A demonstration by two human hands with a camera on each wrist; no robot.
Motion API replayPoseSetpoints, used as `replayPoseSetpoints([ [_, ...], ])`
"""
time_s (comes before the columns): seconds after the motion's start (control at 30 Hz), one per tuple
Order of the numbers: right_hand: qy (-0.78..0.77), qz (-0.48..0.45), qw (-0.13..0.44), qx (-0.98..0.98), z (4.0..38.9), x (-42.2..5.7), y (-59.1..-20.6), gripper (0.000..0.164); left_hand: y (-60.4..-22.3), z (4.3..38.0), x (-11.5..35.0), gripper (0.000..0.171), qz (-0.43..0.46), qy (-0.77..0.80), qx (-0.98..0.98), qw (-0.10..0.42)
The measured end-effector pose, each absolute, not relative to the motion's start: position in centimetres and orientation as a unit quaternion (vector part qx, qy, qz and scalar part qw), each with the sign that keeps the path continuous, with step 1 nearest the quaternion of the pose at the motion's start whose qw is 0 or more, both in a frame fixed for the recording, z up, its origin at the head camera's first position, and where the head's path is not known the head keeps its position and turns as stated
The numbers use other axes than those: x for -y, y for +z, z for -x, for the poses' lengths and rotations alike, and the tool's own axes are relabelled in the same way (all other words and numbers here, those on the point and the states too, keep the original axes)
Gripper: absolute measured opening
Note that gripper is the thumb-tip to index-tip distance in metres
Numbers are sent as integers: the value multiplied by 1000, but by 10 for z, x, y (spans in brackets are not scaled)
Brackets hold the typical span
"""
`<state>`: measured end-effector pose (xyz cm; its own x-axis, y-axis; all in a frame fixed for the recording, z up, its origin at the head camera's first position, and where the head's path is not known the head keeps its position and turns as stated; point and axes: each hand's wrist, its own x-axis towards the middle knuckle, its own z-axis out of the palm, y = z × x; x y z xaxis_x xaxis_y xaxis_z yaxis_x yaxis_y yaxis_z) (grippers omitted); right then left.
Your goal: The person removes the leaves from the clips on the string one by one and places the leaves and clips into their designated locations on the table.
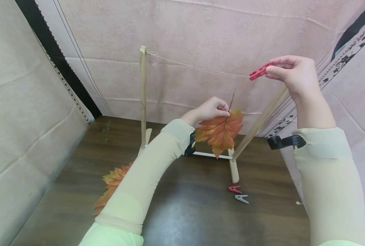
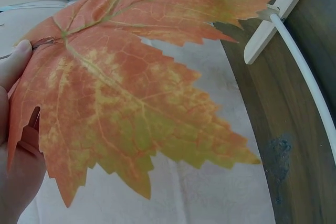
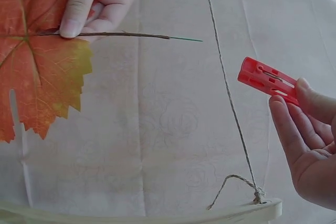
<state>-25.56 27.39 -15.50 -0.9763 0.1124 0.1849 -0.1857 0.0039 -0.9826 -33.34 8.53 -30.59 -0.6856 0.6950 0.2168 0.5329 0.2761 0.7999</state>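
An orange artificial maple leaf hangs from my left hand, which pinches it where the stem meets the blade. Its thin stem points up toward the string, its tip short of it in the right wrist view. Up at the right, my right hand pinches a red clothespin between thumb and fingers. The clothespin's free end is beside the string, a gap showing between them in the right wrist view. In the left wrist view the leaf covers much of my left hand.
The string runs between two wooden posts joined low down by a white rod. On the dark wooden table lie a red clothespin and a grey clothespin. Another orange leaf is partly behind my left sleeve.
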Motion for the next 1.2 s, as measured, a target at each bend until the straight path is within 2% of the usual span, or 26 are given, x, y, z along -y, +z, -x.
replayPoseSetpoints([
  [0.23, 728, -40, 97, 678, 251, -283, -159, 15, -310, 333, -78, 9, -390, 449, -799, 90],
  [0.53, 726, -60, 83, 680, 238, -298, -179, 15, -319, 328, -52, 8, -380, 465, -786, 144],
  [0.77, 742, -78, 28, 665, 232, -316, -199, 19, -334, 327, -30, 12, -406, 430, -793, 147],
  [0.93, 747, -110, -15, 656, 228, -327, -215, 22, -342, 324, -17, 12, -404, 428, -791, 168],
  [1.2, 736, -116, -34, 666, 222, -334, -238, 27, -353, 321, 5, 12, -409, 407, -794, 190],
])
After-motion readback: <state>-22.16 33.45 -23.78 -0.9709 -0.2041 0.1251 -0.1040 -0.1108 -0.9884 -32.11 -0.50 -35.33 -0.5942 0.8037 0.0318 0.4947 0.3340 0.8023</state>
